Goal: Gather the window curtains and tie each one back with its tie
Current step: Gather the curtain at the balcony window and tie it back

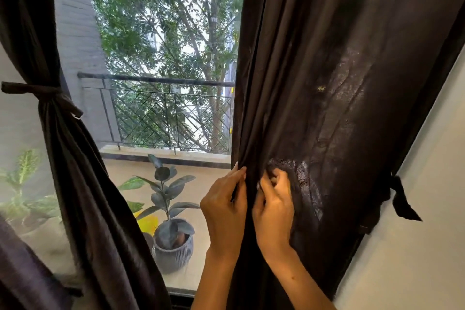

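Note:
The dark brown right curtain (pixel 339 83) hangs loose over the right half of the window. My left hand (pixel 225 206) pinches its inner edge, and my right hand (pixel 274 206) grips a fold of the same fabric just beside it. This curtain's tie (pixel 402 199) dangles free at the right edge, against the white wall. The left curtain (pixel 75 171) is gathered and bound by its own tie (pixel 42 93), which is knotted around it at mid height.
Beyond the glass lies a balcony with a black metal railing (pixel 156 80), a potted rubber plant in a grey ribbed pot (pixel 173 251) and trees. A white wall (pixel 422 234) stands at the right. More dark fabric (pixel 22 272) fills the lower left corner.

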Demonstrator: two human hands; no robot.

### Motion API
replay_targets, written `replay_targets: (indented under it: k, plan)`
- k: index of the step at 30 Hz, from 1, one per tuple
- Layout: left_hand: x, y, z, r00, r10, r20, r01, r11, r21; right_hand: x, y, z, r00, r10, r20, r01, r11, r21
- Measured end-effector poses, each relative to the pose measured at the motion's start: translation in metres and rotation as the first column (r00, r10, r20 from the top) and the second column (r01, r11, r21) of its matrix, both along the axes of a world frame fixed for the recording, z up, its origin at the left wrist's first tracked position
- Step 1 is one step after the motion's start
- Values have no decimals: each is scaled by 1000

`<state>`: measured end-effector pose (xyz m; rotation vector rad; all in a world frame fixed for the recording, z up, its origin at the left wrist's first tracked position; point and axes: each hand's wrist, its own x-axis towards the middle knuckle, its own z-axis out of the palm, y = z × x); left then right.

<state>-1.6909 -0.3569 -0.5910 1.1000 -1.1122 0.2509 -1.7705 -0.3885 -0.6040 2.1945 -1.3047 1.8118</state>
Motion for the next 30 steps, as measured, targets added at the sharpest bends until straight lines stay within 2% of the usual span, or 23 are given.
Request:
replay_targets:
  k: [2,3,6,8,9,10,12,15,17,19,21,23,24,25,27,29,30]
  plan:
    - [-5,1,0,999,-34,9,34,999,-7,2,3,-1,999,39,-34,-37,998,53]
    - [-7,1,0,999,-48,10,48,999,-8,4,4,-3,996,5,-89,1,998,59]
    - [-8,-2,-2,1000,-22,20,22,1000,12,2,8,-11,992,107,-69,-95,983,155]
    - [-6,-3,-3,1000,-21,15,21,1000,18,-3,8,-15,977,141,-159,-120,983,136]
    - [-5,-4,-2,1000,-28,-2,28,1000,14,-6,5,-15,965,205,-163,-182,973,141]
    - [-4,-5,-2,999,-31,-26,31,999,8,-10,4,-13,953,272,-131,-252,956,151]
    - [-1,-5,-1,995,-46,-88,46,999,-7,-18,-1,-8,952,307,8,-305,944,128]
    - [-1,-3,0,980,-104,-170,104,995,-8,-29,-15,-2,945,120,303,-155,984,92]
    - [-3,-2,2,961,-157,-229,165,986,15,-35,-30,3,926,23,377,-72,990,117]
    - [-6,-1,4,963,-154,-222,164,986,24,-36,-43,8,903,72,425,-168,967,193]
    - [-9,-2,5,969,-137,-208,146,989,29,-34,-51,16,827,176,533,-358,897,259]
    - [-9,-3,5,973,-124,-194,135,990,43,-30,-55,23,735,251,629,-500,828,254]
    - [-8,-4,5,977,-115,-182,126,990,54,-28,-54,24,718,270,642,-511,830,223]
    - [-8,-4,5,981,-105,-165,118,991,68,-27,-52,23,732,256,632,-470,860,196]
    - [-5,-4,4,989,-82,-120,92,993,81,-27,-40,20,838,130,529,-226,967,119]
    - [-6,-3,3,996,-43,-82,50,996,74,-27,-26,9,929,23,371,-15,1000,-26]
    - [-7,-4,2,997,-25,-67,30,997,64,-23,-18,5,955,19,296,6,996,-83]
